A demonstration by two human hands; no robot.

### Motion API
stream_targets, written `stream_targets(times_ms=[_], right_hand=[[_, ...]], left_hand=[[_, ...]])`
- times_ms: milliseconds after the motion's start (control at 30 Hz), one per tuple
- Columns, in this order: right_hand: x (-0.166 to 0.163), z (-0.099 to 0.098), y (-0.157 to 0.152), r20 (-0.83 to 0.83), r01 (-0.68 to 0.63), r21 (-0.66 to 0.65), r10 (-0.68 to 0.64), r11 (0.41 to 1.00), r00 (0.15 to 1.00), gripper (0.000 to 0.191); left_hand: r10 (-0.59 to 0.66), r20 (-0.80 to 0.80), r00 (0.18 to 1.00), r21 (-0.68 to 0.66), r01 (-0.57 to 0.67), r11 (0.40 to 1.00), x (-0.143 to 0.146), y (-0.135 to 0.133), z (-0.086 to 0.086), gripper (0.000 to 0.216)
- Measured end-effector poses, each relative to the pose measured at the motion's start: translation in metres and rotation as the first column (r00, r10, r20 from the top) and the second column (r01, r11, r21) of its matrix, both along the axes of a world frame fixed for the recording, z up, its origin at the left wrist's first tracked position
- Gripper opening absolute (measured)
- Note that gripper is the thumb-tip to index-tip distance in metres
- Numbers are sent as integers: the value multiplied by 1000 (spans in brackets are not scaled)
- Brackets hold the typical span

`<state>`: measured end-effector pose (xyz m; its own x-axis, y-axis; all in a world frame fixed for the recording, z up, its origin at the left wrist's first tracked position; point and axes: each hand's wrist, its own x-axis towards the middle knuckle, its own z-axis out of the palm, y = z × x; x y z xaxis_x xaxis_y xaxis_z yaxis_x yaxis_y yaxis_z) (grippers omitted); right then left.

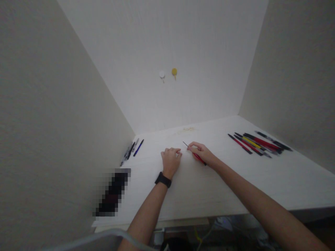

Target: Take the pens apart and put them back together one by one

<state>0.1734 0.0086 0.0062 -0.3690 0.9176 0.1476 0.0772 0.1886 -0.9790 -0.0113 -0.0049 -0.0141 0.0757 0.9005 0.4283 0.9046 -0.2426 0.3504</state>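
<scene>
My right hand [200, 152] is closed around a red pen [199, 159], whose dark end points toward me. A thin dark rod [185, 143], like a pen refill, sticks out past the fingertips on the left. To the left of it, my left hand [171, 160] rests low over the white table with its fingers curled and the thumb near the index finger. Whatever those fingers hold, if anything, is too small to make out. A black watch [163, 180] is on the left wrist. A small gap separates the two hands.
Several red, yellow and black pens [253, 143] lie at the right. Several clear and black pens [128, 151] and a blue pen [138, 147] lie by the left panel. A blurred dark object [112, 193] is nearer. White and yellow hooks [174, 71] hang on the back panel.
</scene>
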Motion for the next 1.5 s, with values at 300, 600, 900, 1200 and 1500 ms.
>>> stream_targets(times_ms=[300, 600, 900, 1200, 1500], right_hand=[[1, 0, 1, 47, -1, 33, 0, 999, 999, 31], [1, -2, -1, 43, -85, 3, 85, 996, 995, 34], [-1, 4, -7, 68, -216, -23, 217, 976, 974, 38], [0, -2, -3, 135, -244, -30, 246, 969, 960, 36], [1, -4, 0, 145, -176, 2, 173, 984, 974, 38]], left_hand=[[19, -49, 999, -28, -20, 999, -2, 1, 1, 28], [-187, 467, 864, 135, 139, 981, -2, 6, 8, 17], [-321, 621, 715, 166, 281, 945, 0, 4, 13, 21], [-163, 762, 627, 200, 11, 980, -10, 14, 3, 23], [-245, 700, 671, 189, 156, 969, -5, 11, 7, 23]])
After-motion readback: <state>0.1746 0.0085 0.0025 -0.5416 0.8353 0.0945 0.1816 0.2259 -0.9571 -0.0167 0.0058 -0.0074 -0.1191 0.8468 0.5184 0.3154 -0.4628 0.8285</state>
